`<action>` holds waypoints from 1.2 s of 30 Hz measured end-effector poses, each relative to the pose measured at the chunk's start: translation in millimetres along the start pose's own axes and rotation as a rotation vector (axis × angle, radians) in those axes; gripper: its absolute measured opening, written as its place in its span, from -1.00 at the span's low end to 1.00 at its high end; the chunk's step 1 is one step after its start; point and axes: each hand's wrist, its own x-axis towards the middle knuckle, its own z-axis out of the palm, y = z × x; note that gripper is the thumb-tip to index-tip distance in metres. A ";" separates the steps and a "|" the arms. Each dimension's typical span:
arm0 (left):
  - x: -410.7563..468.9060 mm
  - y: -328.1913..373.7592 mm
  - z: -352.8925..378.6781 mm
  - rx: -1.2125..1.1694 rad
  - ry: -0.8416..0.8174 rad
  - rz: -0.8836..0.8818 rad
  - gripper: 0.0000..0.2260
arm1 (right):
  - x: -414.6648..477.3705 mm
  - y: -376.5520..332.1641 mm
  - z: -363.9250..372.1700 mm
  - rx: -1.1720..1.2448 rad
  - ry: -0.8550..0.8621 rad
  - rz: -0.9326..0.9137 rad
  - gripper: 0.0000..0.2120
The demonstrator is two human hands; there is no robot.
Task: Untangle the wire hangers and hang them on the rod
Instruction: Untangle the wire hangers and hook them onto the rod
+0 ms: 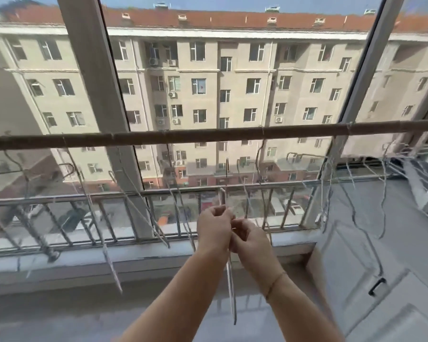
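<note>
A brown rod (208,134) runs across the window at mid height. Several thin wire hangers (134,193) hang from it, left and right of centre. Below the rod, my left hand (214,230) and my right hand (247,239) meet, both pinching one pale wire hanger (231,292). Its hook rises just above my fingers and its lower end dangles down between my forearms. More tangled wire hangers (400,164) are bunched at the far right near the rod's end.
A metal railing (109,198) stands behind the hangers, in front of the window glass. A white sill (84,257) runs under it. A white cabinet with a black handle (377,286) stands at the lower right. Window frame posts cross the view.
</note>
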 end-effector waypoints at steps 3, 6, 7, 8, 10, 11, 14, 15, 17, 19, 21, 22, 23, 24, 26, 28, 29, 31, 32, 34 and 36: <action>-10.3 -22.2 -6.0 0.046 0.064 0.026 -0.93 | -11.8 13.2 -7.4 0.006 -0.067 0.026 -0.90; -21.3 -44.6 -17.4 0.027 0.071 -0.004 -0.90 | -19.3 28.1 -14.4 -0.067 -0.123 0.056 -0.87; -25.8 -52.1 -23.1 0.030 0.079 -0.018 -0.87 | -21.1 34.7 -16.5 -0.095 -0.144 0.068 -0.87; -29.7 -59.9 -29.7 0.051 0.089 -0.031 -0.85 | -22.5 41.7 -18.5 -0.121 -0.158 0.083 -0.88; -37.4 -75.3 -44.7 0.120 0.094 -0.060 -0.86 | -23.8 56.4 -22.9 -0.176 -0.164 0.107 -0.87; -40.6 -81.8 -52.3 0.156 0.089 -0.071 -0.88 | -23.5 62.6 -25.3 -0.208 -0.165 0.105 -0.84; -47.0 -94.2 -72.5 0.242 0.046 -0.096 -0.92 | -19.2 74.8 -30.1 -0.327 -0.201 0.043 -0.68; -47.9 -95.6 -77.6 0.273 0.026 -0.103 -0.92 | -17.5 77.8 -31.1 -0.385 -0.224 0.003 -0.64; -47.9 -96.9 -86.5 0.341 -0.027 -0.099 -0.91 | -14.5 82.9 -33.1 -0.484 -0.285 -0.065 -0.61; -45.2 -97.6 -95.3 0.405 -0.081 -0.075 -0.89 | -12.1 86.5 -35.8 -0.558 -0.349 -0.099 -0.66; -41.1 -97.1 -103.2 0.454 -0.113 -0.051 -0.85 | -11.0 89.2 -40.2 -0.613 -0.394 -0.105 -0.71; -39.0 -96.9 -106.6 0.472 -0.119 -0.042 -0.83 | -10.8 89.4 -43.4 -0.631 -0.412 -0.087 -0.73; -37.1 -96.6 -109.2 0.492 -0.123 -0.037 -0.81 | -10.7 89.0 -47.2 -0.636 -0.433 -0.055 -0.74; -35.1 -97.1 -111.1 0.510 -0.129 -0.035 -0.81 | -11.5 88.1 -52.0 -0.626 -0.463 -0.011 -0.77; -31.4 -100.7 -113.1 0.557 -0.140 -0.036 -0.83 | -16.6 86.5 -62.6 -0.600 -0.532 0.078 -0.83; -28.6 -104.9 -111.9 0.621 -0.130 -0.029 -0.88 | -26.3 85.0 -73.2 -0.521 -0.567 0.182 -0.85; -27.1 -106.3 -110.1 0.672 -0.100 -0.016 -0.92 | -32.7 84.3 -78.1 -0.436 -0.563 0.253 -0.83; -23.4 -108.5 -103.5 0.803 0.049 0.028 -0.80 | -46.1 83.0 -85.3 -0.259 -0.519 0.378 -0.79; -23.5 -108.9 -98.6 0.831 0.161 0.049 -0.72 | -52.9 81.9 -87.0 -0.195 -0.485 0.414 -0.79; -30.2 -108.4 -85.5 0.700 0.312 0.036 -0.69 | -64.1 80.7 -84.7 -0.102 -0.406 0.435 -0.79; -39.3 -108.4 -70.1 0.473 0.267 -0.093 -0.72 | -72.9 79.8 -76.2 -0.032 -0.332 0.415 -0.78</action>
